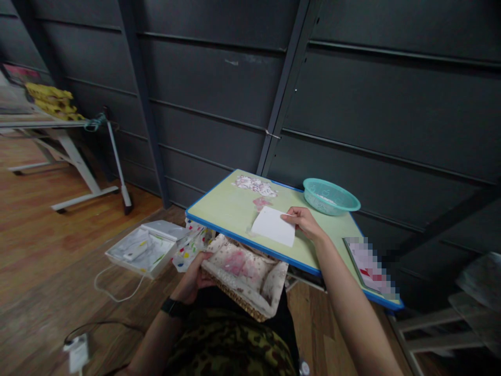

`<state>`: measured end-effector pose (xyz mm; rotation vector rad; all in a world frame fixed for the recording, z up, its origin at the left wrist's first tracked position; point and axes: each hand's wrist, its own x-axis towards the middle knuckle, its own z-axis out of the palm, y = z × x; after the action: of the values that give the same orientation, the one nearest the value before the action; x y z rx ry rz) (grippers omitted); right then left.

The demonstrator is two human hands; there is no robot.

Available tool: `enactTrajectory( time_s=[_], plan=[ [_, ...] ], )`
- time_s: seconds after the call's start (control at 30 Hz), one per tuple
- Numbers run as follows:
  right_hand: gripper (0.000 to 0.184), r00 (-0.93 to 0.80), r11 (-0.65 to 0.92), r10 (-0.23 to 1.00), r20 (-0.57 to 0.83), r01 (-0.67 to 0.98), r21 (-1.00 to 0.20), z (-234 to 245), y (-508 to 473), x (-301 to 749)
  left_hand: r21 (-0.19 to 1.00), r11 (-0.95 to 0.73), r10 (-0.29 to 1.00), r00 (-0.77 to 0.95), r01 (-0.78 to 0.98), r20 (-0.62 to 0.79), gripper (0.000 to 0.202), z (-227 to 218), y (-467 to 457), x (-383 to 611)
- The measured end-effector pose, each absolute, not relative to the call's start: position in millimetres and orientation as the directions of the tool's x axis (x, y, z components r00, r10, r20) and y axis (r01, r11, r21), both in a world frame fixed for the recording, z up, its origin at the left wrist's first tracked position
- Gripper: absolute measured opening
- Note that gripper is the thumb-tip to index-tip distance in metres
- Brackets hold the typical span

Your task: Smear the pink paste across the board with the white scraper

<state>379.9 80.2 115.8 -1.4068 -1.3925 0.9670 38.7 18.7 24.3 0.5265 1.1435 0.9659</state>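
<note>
My right hand point(303, 222) pinches the corner of a white sheet of paper point(273, 225) that lies on the small green table point(230, 206) with a blue edge. My left hand point(193, 279) grips the near-left rim of a wicker basket point(245, 277) lined with pale floral cloth, held on my lap just under the table's front edge. Something pink lies inside the basket. A black watch sits on my left wrist.
A teal plastic bowl point(331, 196) stands at the table's far right. Torn paper scraps point(254, 184) lie at the far edge. A blurred-out card point(370, 266) rests near right. A clear box point(143, 250) and cables lie on the wooden floor to the left.
</note>
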Motion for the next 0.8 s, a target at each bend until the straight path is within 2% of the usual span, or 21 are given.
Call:
enactTrajectory(
  time_s=[0.2,0.37,0.47,0.73,0.8],
  plan=[
    [0.056,-0.069,-0.015,0.997,-0.032,0.23,-0.973,112.2,78.6,365.7,0.772,0.519,0.848,0.11,-0.366,-0.518,0.023,22.1,19.9,37.3],
    [0.057,0.037,0.032,0.999,0.037,0.133,-0.991,110.8,81.8,370.0,0.77,0.52,0.847,0.105,-0.37,-0.522,0.022,22.9,19.4,37.4],
    [0.058,0.083,0.036,0.995,0.049,0.154,-0.987,108.2,84.2,369.4,0.767,0.524,0.843,0.093,-0.371,-0.531,0.02,23.4,20.2,38.1],
    [0.055,-0.075,-0.023,0.997,-0.037,0.183,-0.983,102.5,83.4,357.5,0.774,0.531,0.841,0.1,-0.345,-0.532,0.019,23.6,21.2,36.8],
    [0.053,-0.015,-0.005,1.0,-0.008,0.139,-0.99,102.2,86.4,360.8,0.774,0.529,0.842,0.097,-0.349,-0.531,0.019,23.9,21.2,36.5]
  ],
)
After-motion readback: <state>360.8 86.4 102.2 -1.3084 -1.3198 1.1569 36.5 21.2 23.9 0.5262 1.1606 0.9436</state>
